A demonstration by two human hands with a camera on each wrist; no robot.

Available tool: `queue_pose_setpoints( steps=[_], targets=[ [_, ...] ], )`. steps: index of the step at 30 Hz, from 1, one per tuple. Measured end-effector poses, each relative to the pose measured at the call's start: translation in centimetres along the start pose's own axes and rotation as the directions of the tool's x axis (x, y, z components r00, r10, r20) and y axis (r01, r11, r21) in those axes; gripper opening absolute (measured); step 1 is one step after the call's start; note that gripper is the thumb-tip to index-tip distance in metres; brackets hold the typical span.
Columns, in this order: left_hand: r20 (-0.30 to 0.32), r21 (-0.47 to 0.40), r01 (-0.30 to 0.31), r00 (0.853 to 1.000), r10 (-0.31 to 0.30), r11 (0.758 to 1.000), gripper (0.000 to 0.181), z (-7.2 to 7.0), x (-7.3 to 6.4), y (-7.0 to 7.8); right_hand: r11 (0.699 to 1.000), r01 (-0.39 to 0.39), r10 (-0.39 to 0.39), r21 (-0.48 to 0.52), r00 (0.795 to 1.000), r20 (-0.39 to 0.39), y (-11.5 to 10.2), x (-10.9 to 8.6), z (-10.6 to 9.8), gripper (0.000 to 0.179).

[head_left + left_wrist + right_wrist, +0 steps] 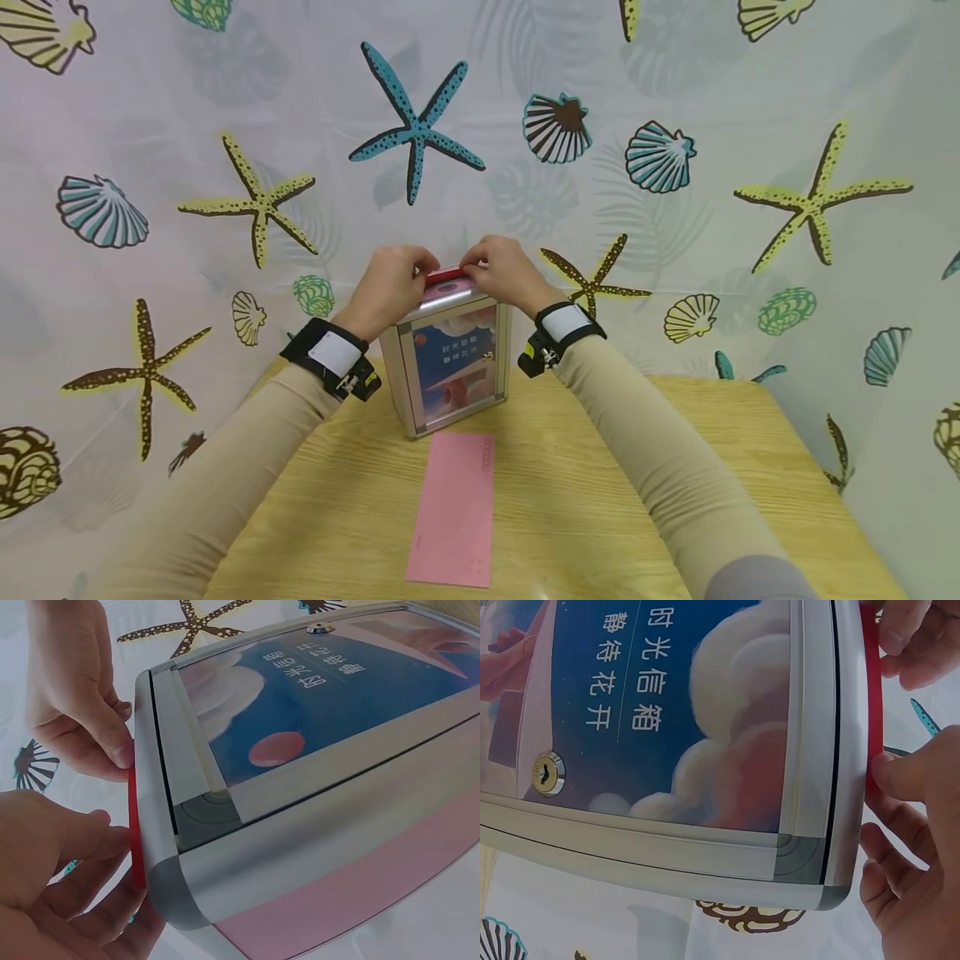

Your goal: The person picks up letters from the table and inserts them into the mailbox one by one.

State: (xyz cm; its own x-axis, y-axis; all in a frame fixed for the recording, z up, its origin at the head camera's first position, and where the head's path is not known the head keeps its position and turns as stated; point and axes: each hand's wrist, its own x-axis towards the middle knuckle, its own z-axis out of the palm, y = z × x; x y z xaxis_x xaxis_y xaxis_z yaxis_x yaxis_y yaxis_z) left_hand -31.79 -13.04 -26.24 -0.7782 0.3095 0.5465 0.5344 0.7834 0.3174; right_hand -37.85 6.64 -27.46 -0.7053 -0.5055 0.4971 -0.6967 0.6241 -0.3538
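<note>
A letter box (450, 367) with silver edges stands upright on the table, its blue picture door facing me. Along its top lies a flat red strip (446, 273), narrow and straight-edged; whatever is below its visible edge is hidden. My left hand (390, 287) pinches the strip's left end between thumb and fingers. At the other end my right hand (510, 271) pinches it too, knuckles up. In the right wrist view the red strip (874, 697) runs along the box's top edge, with fingertips of both hands at it. A pink oval opening (447, 287) shows in front of it.
A pink envelope (453, 508) lies flat on the wooden table (600, 483), in front of the box. The box door carries a small round lock (548, 774). A white curtain (480, 192) printed with starfish and shells hangs close behind.
</note>
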Motion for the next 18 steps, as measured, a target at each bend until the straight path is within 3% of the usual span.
queue_pose_setpoints(
  steps=[10, 18],
  targets=[
    [0.069, -0.001, -0.021, 0.997, 0.021, 1.0, 0.016, -0.3, -0.8, 0.8, 0.996, 0.06, -0.06, -0.065, 0.998, 0.01, 0.3, -0.7, -0.1, 0.021],
    [0.033, -0.009, -0.091, 0.995, 0.092, 0.996, 0.015, -0.8, -3.7, 2.5, 0.975, 0.11, -0.138, -0.196, 0.981, -0.138, 0.4, -4.2, -1.1, 0.026]
  ],
)
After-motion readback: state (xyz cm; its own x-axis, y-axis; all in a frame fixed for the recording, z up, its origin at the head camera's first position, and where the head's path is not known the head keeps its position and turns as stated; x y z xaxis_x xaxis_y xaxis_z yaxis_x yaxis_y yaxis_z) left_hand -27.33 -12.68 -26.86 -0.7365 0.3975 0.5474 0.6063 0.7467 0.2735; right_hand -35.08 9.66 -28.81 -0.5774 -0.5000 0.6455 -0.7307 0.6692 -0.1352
